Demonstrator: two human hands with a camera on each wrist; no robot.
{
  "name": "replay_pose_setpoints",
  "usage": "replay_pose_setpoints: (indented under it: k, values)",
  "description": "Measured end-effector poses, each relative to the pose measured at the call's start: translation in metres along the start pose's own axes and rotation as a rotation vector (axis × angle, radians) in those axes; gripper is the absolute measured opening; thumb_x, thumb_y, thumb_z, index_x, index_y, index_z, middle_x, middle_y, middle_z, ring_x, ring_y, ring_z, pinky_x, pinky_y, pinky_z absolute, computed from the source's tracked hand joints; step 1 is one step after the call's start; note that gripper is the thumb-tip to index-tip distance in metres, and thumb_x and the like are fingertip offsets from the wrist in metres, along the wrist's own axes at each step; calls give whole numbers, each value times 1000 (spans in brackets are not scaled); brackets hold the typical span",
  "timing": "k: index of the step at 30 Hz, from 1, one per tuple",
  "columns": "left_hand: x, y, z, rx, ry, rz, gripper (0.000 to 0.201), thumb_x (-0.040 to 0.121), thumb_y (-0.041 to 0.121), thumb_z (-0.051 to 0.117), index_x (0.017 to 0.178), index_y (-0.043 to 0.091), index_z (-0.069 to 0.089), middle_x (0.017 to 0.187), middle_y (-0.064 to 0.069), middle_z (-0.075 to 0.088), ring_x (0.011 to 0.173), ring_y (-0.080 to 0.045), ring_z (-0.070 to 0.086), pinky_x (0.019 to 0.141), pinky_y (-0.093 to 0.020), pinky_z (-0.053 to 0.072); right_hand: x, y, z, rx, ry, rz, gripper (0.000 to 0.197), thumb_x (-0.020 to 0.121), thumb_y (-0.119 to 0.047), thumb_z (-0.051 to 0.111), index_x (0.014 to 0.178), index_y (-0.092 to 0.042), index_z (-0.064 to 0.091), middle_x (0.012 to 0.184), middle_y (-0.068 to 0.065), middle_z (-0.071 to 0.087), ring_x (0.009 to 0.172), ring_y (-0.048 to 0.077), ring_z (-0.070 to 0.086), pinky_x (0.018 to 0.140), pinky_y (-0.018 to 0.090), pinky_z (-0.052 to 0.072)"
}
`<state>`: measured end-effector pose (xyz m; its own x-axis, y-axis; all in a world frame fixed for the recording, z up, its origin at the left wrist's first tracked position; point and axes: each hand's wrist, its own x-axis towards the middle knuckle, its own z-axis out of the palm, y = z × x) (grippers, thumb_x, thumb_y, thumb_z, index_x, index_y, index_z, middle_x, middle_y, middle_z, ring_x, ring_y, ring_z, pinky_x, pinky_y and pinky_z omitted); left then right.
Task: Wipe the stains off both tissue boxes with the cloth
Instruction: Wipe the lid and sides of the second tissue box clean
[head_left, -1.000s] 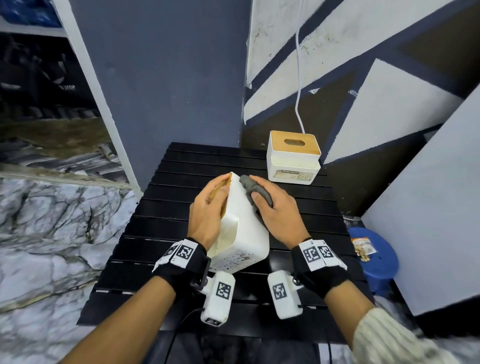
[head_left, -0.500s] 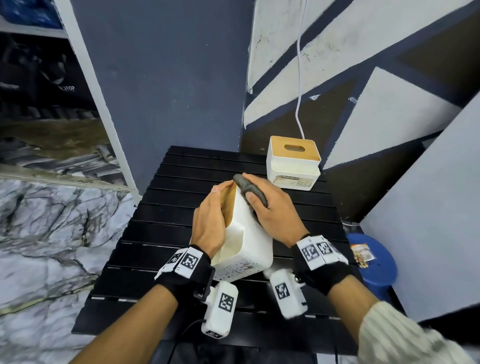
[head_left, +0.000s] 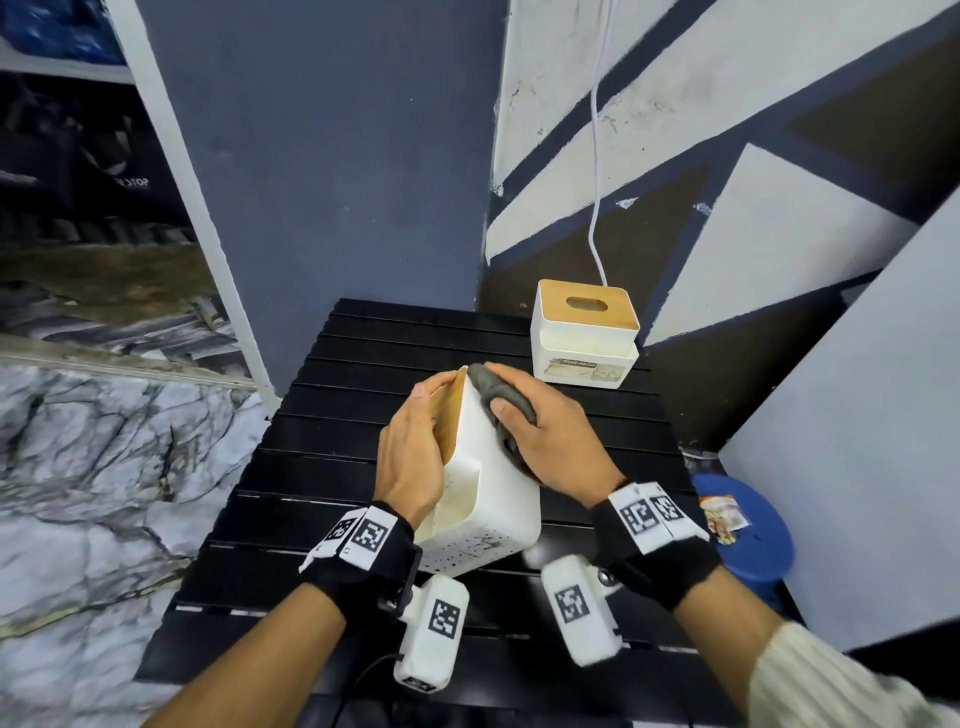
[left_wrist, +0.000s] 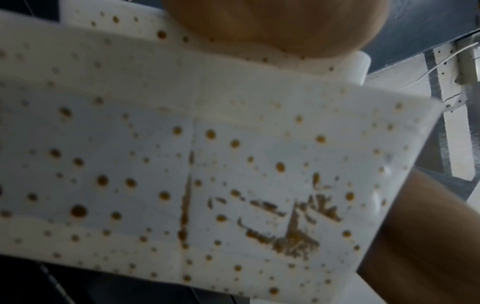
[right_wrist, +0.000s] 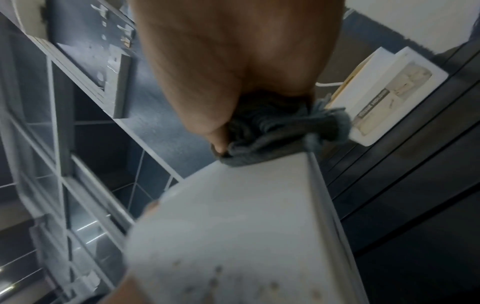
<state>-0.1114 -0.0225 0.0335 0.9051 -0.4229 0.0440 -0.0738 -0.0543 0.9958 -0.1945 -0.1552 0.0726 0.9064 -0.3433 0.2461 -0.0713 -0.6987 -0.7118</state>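
Near tissue box (head_left: 485, 483) tipped on its side on the black slatted worktop (head_left: 291, 467), held between both hands.

The left hand (head_left: 413, 457) lies against the wooden-lid side of the near tissue box, fingers extended along it; this grip is spread, not curled. The right hand (head_left: 553, 441) presses the grey cloth (head_left: 501, 400) onto the upward white face near its far edge; this grip is curled over the bunched cloth, as the right wrist view confirms. The near end face carries brown spots and smears (left_wrist: 283, 222), sharpest in the left wrist view. The second tissue box (head_left: 584, 335) stands upright at the far right of the worktop, well apart from both hands. A blue stool (head_left: 748, 525) sits right of the worktop.
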Motion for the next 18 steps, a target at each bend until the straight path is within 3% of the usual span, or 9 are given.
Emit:
replay_pose_setpoints:
  k: [5, 9, 13, 15, 18]
  values:
    - [1, -3, 2, 18, -26, 26, 51, 94, 56, 19, 120, 51, 63, 118, 5, 72, 115, -14, 64, 106, -45, 47, 0, -5, 0, -55, -31, -79, 40, 96, -21, 50, 136, -25, 49, 134, -6, 55, 122, 10, 48, 107, 28, 34]
    - [3, -3, 3, 0, -50, 27, 52, 88, 62, 21, 119, 54, 62, 118, 6, 72, 113, -16, 65, 105, -46, 48, 21, -4, -7, 28, -55, 50, 35, 100, -26, 44, 135, -29, 49, 117, -8, 60, 104, 9, 54, 97, 25, 41]
    - [5, -4, 0, -31, -41, 36, 50, 90, 58, 24, 116, 51, 66, 117, 8, 72, 112, -19, 66, 103, -50, 50, 15, 6, -10, 8, -81, 102, 36, 100, -29, 44, 136, -32, 47, 121, -8, 60, 106, 7, 54, 98, 23, 40]
    - [5, -4, 0, -27, -41, 46, 48, 93, 55, 25, 116, 50, 66, 117, 10, 72, 113, -17, 65, 103, -50, 49, 3, 6, -9, -9, -56, 66, 39, 98, -26, 47, 137, -31, 46, 127, -8, 59, 109, 5, 52, 98, 20, 37]
    - [5, -5, 1, -10, -33, 65, 42, 99, 48, 27, 117, 50, 65, 118, 14, 70, 115, -12, 64, 105, -47, 48, -3, 1, -6, -32, -50, -47, 40, 97, -21, 49, 137, -26, 48, 127, -7, 59, 106, 4, 52, 102, 27, 39]
